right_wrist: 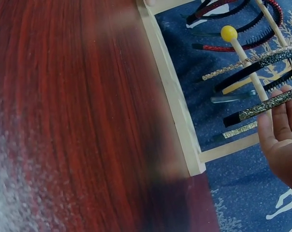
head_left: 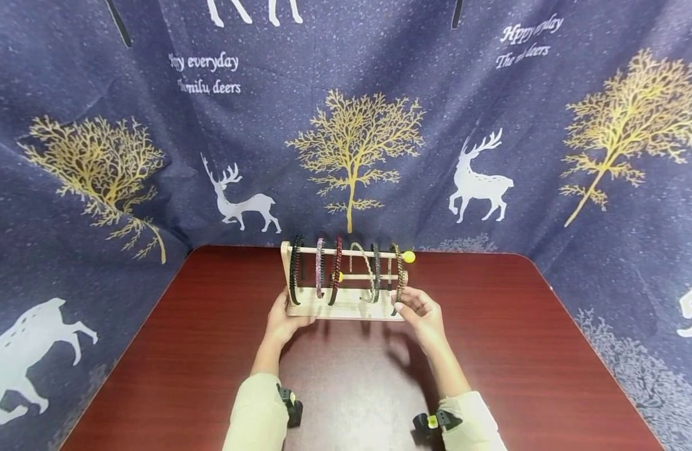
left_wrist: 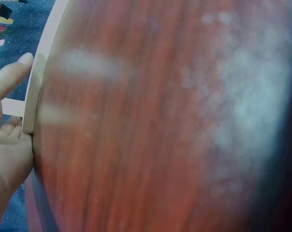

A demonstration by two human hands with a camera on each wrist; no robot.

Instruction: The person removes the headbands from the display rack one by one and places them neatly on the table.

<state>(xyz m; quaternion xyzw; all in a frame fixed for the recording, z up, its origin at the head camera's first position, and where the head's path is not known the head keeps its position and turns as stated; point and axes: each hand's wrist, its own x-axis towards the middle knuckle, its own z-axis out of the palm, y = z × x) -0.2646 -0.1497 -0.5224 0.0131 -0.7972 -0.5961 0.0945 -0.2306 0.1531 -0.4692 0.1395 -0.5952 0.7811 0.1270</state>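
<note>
A pale wooden headband rack (head_left: 346,309) stands on the table with several headbands hung over its rods. My left hand (head_left: 283,322) holds the rack's left end; in the left wrist view its thumb (left_wrist: 13,75) lies against the wooden edge (left_wrist: 35,92). At the other end, my right hand (head_left: 426,318) pinches the lower part of a glittery gold-and-black headband (right_wrist: 267,106), which hangs over the upper rod. Along the rods are also a black headband (head_left: 294,275), a pink one (head_left: 319,269), a dark red one (head_left: 337,266) and a dark grey one (head_left: 376,275).
The rods end in yellow balls (head_left: 409,257). Under the rack is a dark red, glossy wooden table (head_left: 210,351). Behind it and at both sides hangs a blue cloth (head_left: 391,50) printed with deer and golden trees.
</note>
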